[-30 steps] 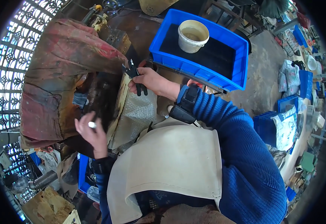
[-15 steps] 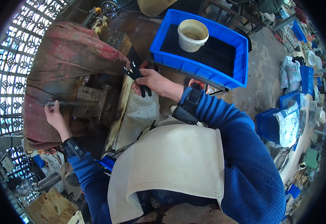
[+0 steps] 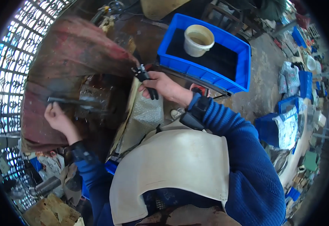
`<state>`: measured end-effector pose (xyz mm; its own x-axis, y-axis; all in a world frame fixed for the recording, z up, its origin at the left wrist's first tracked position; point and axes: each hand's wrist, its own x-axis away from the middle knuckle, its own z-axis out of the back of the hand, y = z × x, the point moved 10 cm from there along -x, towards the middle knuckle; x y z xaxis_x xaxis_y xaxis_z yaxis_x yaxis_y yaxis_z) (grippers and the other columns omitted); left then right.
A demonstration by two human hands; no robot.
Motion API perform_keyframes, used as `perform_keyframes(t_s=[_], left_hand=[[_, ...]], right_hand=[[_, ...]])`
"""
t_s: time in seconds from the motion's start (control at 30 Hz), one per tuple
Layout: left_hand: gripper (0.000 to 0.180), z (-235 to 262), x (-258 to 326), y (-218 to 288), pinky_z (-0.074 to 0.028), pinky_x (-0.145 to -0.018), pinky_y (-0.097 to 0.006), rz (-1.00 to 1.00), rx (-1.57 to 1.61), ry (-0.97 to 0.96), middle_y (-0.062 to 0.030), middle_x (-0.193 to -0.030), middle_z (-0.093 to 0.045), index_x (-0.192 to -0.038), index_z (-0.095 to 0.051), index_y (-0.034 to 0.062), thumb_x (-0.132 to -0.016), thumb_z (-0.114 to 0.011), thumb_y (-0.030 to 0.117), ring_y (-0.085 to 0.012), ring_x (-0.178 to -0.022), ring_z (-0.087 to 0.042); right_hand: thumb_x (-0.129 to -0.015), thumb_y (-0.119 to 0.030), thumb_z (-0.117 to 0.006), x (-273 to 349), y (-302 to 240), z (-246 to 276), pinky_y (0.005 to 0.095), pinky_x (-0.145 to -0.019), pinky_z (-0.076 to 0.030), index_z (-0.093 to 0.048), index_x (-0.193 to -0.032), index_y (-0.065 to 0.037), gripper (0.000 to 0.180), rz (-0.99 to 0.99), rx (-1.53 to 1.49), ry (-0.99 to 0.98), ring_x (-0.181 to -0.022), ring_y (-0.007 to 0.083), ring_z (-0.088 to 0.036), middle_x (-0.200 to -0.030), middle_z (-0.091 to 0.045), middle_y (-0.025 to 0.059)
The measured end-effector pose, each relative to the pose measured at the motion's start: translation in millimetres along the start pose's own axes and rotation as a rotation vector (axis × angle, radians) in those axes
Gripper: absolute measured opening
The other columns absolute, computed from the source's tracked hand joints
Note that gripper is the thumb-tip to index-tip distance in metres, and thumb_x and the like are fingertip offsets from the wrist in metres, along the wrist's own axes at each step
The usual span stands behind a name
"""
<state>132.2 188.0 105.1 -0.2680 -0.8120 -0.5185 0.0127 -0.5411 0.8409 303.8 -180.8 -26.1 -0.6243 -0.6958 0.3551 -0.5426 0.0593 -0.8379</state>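
Note:
Fingers of my left hand (image 3: 54,116) are closed on the outer end of a dark metal bar (image 3: 67,100), which runs right to a blurred metal block (image 3: 93,100) that looks like a machine or vise. My right hand (image 3: 163,86) is closed around a black plier-shaped tool (image 3: 149,83) with small shiny tips pointing up and its handles hanging below the fingers. The tool is above the near end of a red, stained cloth (image 3: 78,41) and a wooden edge (image 3: 132,98). Whether it is one piece or several, I cannot tell.
A blue crate (image 3: 206,71) with a cream bucket (image 3: 198,41) in it stands beyond my right hand. Bubble wrap (image 3: 149,113) lies below that hand. More blue bins (image 3: 268,128) and bags stand at the right. A patterned metal grille (image 3: 6,75) borders the left.
The black tool, spread in an X before, now looks drawn together in my right hand. The view has shifted slightly. My left hand stays at the bar's end, the bar now blurred.

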Motion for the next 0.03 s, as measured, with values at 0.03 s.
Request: perform_keyframes(t_s=[0.03], left_hand=[[0.027, 17.4, -5.8, -1.2, -0.038, -0.05, -0.02, -0.004, -0.022, 0.024, 0.003, -0.068, -0.053, -0.11, -0.062, 0.0064, -0.086, -0.072, 0.015, -0.006, -0.056, -0.047]], right_hand=[[-0.097, -0.007, -0.048, -8.3, 3.0, -14.0, 0.0298, -0.069, -0.056, -0.053, -0.111, -0.001, 0.016, -0.011, 0.002, -0.031, -0.075, 0.0171, -0.066, -0.095, -0.067, 0.0127]])
